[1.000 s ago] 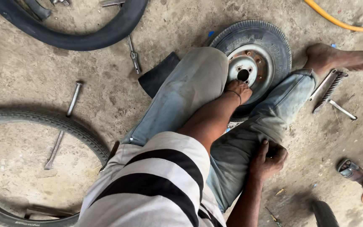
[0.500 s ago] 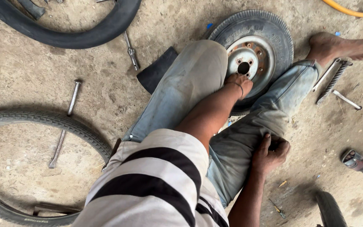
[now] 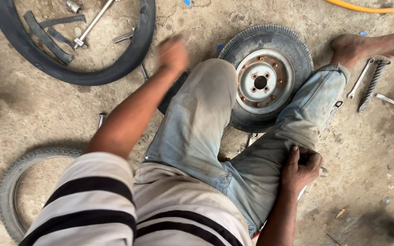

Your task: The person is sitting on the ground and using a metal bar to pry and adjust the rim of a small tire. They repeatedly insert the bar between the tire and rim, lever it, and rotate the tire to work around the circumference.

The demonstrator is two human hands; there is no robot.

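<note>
A small wheel (image 3: 270, 45) with a black tyre and a rusty grey rim lies flat on the concrete between my legs. My left hand (image 3: 173, 53) hovers, blurred, to the left of my left knee, above a black rubber piece (image 3: 172, 95); whether it holds anything is unclear. My right hand (image 3: 302, 164) rests on my right thigh with its fingers curled, and nothing shows in it. My bare right foot (image 3: 356, 45) lies to the right of the wheel.
A large black tyre (image 3: 128, 59) at the top left rings rubber strips and a long wrench (image 3: 94, 23). A thin tyre (image 3: 14, 182) lies at the lower left. Metal bars and a spanner (image 3: 370, 84) sit at the right, a yellow hose (image 3: 365, 7) along the top.
My left hand has left the wheel's rim and swung left, past my left knee. The view has shifted, and the wheel's hub now shows uncovered. My right hand stays on my thigh.
</note>
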